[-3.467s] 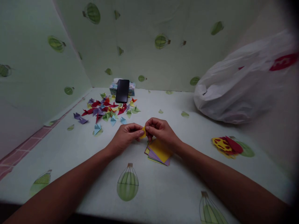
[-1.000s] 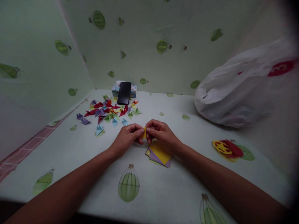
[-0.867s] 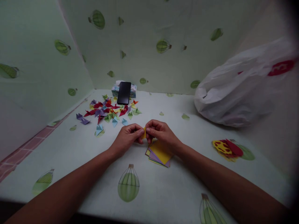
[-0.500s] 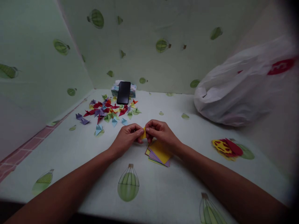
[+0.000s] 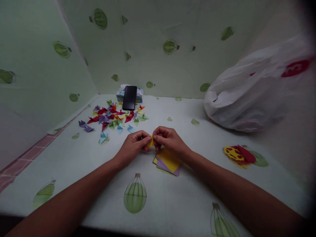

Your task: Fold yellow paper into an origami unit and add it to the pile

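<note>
Between my two hands is a small folded piece of yellow paper (image 5: 150, 142), mostly covered by the fingers. My left hand (image 5: 135, 144) pinches its left side between thumb and fingers. On the other side, my right hand (image 5: 168, 141) pinches it the same way, fingertips close to those of the left. Just below the right hand lies a fanned stack of square paper sheets (image 5: 169, 162), yellow on top with purple and other colours at the edges. Beyond the left hand spreads a pile of folded paper cranes (image 5: 112, 116) in red, purple, green, blue and orange.
A black phone (image 5: 129, 98) leans against a tissue box (image 5: 140, 95) at the back. To the right sits a large white plastic bag (image 5: 242, 98). Nearer on that side are red and yellow cut-out pieces (image 5: 239, 155). Balloon-patterned walls (image 5: 148, 33) enclose the table.
The view has shifted very slightly. Both hands keep their pinch on the yellow paper, with hardly any movement of the fingers.
</note>
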The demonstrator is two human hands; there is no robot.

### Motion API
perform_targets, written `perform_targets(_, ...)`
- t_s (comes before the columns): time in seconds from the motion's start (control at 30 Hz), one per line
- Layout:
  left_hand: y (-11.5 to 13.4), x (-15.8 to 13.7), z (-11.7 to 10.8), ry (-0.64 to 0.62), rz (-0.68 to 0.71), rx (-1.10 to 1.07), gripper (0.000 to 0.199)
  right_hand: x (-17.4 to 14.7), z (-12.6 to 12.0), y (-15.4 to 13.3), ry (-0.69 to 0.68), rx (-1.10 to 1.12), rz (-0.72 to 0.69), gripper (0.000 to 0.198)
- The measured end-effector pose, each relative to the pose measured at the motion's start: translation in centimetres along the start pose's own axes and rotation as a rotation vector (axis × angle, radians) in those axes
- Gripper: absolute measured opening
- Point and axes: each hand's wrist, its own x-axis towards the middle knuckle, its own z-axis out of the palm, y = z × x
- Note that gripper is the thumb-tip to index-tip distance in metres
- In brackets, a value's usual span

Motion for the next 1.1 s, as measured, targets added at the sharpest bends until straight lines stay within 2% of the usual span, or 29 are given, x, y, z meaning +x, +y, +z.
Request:
perform_targets(0.4, -0.62, 0.19, -0.06, 0.009, -0.03, -0.114, 0.024, -0.05, -0.08, 0.13, -0.026, 0.068, 0.0, 0.017)
perform_targets(0.57, -0.56, 0.12, 0.0, 0.007, -0.026, -0.094, 0.023, -0.07, -0.14, -0.01, -0.03, 0.055, 0.003, 0.015)
perform_targets(0.87, -0.27, 0.08, 0.0, 0.012, -0.017, -0.006, 0.023, -0.18, 0.5, 0.03, 0.046, -0.031, -0.015, 0.008)
perform_targets(1.1, -0.57, 0.12, -0.11, -0.002, -0.013, -0.071, 0.023, -0.3, 0.24, -0.08, -0.018, 0.026, -0.015, 0.013)
